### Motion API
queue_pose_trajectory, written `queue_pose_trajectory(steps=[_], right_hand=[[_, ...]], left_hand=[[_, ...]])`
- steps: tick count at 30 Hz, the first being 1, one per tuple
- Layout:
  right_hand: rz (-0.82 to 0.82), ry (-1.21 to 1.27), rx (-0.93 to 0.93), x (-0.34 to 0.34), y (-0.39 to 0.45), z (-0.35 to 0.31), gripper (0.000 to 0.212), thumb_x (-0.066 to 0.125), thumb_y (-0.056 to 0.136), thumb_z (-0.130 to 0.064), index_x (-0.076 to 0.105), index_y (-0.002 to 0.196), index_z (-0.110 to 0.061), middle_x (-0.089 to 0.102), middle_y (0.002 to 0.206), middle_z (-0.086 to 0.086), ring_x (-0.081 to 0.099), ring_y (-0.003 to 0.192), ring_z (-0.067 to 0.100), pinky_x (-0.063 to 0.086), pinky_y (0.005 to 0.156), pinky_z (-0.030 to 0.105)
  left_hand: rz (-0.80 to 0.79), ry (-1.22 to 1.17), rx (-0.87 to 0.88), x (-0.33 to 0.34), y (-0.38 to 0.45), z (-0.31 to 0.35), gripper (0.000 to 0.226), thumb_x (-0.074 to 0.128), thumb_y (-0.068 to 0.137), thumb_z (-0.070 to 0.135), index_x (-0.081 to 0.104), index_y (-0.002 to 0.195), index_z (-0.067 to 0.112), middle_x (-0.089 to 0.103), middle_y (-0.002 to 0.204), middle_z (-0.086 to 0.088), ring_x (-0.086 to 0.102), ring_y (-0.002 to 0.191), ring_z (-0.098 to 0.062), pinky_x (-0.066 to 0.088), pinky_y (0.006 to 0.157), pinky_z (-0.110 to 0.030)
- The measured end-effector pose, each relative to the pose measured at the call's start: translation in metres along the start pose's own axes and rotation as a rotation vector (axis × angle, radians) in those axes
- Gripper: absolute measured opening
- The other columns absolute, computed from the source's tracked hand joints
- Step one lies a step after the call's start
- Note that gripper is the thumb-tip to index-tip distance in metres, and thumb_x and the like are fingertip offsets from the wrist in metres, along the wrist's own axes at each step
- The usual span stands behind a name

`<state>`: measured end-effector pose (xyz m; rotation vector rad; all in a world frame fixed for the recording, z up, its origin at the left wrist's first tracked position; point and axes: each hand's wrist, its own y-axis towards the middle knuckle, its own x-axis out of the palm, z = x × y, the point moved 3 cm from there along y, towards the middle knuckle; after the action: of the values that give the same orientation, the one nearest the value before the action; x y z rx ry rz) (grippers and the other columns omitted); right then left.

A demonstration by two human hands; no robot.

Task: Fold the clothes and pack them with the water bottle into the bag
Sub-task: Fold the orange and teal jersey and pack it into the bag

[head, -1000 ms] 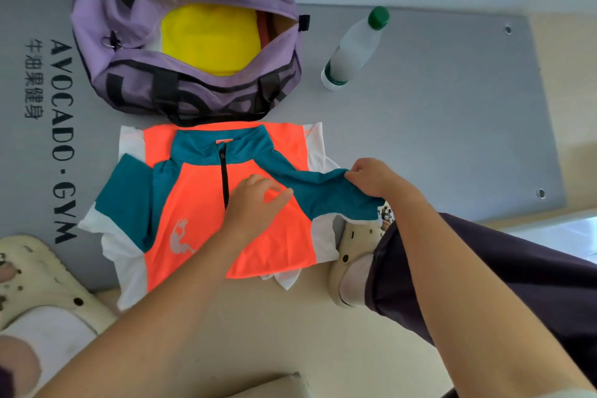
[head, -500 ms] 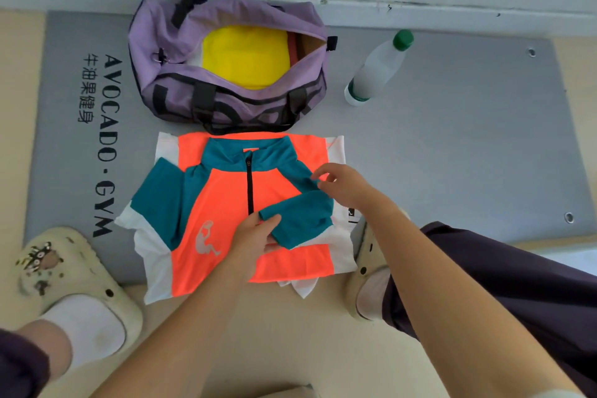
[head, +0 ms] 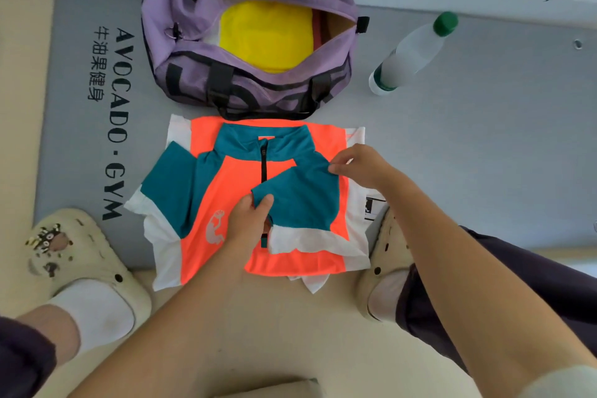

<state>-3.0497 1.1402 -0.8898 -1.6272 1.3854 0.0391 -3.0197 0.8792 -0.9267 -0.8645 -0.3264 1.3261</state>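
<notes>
Left hand (head: 247, 223): mid-frame, thumb and forefinger pinching cloth, forearm running to lower left.
Right hand (head: 361, 165): right of centre, fingertips pinching, forearm running to lower right.

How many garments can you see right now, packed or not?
2: an orange and teal shirt on the mat, and a yellow garment inside the purple bag. More may lie hidden beneath it.

A thin, smooth sports cloth is seen in the shirt (head: 226, 191), matt orange, teal and white. At twelve o'clock a soft purple woven bag (head: 248, 71) with black webbing straps is shown. At two o'clock a clear plastic bottle (head: 410, 55) with a glossy green cap is found. A matt grey mat (head: 468, 139) is laid beneath
</notes>
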Motion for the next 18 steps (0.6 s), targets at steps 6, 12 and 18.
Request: queue_pose_trajectory(steps=[6, 12, 18], right_hand=[[0.138, 0.048, -0.036, 0.004, 0.009, -0.006, 0.010, 0.062, 0.092, -0.013, 0.070, 0.092, -0.006, 0.064, 0.104, 0.015, 0.056, 0.095, 0.022, 0.044, 0.084, 0.024], [0.274, 0.197, 0.299, 0.032, -0.029, 0.017, 0.029, 0.063, 0.091, -0.040, 0.057, 0.102, -0.015, 0.058, 0.083, -0.003, 0.056, 0.075, 0.016, 0.039, 0.067, 0.028], [-0.083, -0.020, 0.393, 0.090, -0.081, 0.045, 0.027, 0.069, 0.077, -0.045, 0.062, 0.077, -0.019, 0.056, 0.076, -0.008, 0.057, 0.080, 0.017, 0.040, 0.061, 0.024]], left_hand=[[-0.014, -0.034, -0.025, 0.003, -0.003, -0.003, 0.021, 0.062, 0.094, 0.018, 0.067, 0.113, 0.013, 0.068, 0.102, 0.003, 0.063, 0.094, -0.015, 0.046, 0.080, -0.026], [-0.097, 0.089, -0.122, -0.006, 0.002, -0.017, 0.014, 0.070, 0.088, 0.027, 0.067, 0.094, 0.015, 0.072, 0.096, -0.007, 0.067, 0.096, -0.027, 0.055, 0.083, -0.040], [-0.235, 0.050, -0.133, -0.007, -0.003, -0.020, 0.015, 0.069, 0.089, 0.010, 0.061, 0.097, 0.019, 0.071, 0.104, -0.014, 0.069, 0.096, -0.030, 0.057, 0.085, -0.050]])
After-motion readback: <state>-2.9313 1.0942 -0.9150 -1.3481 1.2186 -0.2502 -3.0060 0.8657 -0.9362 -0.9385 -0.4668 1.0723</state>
